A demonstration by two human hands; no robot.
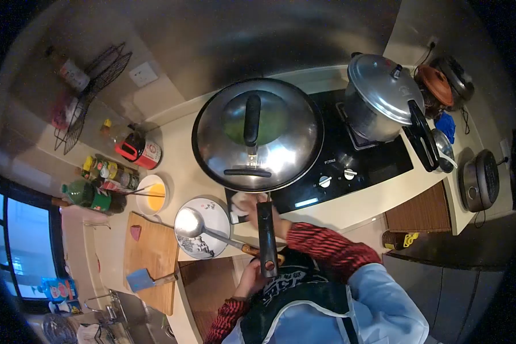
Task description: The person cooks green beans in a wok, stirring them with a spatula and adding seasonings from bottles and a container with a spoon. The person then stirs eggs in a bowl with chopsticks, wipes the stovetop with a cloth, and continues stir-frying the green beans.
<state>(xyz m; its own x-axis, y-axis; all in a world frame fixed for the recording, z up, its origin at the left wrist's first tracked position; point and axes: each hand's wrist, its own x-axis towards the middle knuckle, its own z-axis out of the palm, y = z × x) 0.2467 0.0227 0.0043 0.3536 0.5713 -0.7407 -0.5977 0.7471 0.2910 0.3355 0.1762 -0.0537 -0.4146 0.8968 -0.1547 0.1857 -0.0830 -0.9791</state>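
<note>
My right hand [274, 221] reaches to the front edge of the black gas hob and grips a whitish cloth [242, 202], partly hidden under the wok. The wok's black handle [266, 235] sticks out toward me across that hand. My left hand [250, 278] is low, beside the handle's end; its fingers are mostly hidden, so I cannot tell whether it holds anything. A ladle [190, 222] lies on a patterned white plate [209, 205], its wooden handle end near my left hand. A domed metal lid [212, 132] covers the wok, with something green beneath its glass.
A pressure cooker [372, 86] stands on the right of the hob [350, 192]. Leftward are a bowl of yellow liquid [156, 198] with chopsticks, a cutting board [149, 246] with a cleaver [140, 280], and several bottles [94, 195]. A sink [135, 315] is at lower left.
</note>
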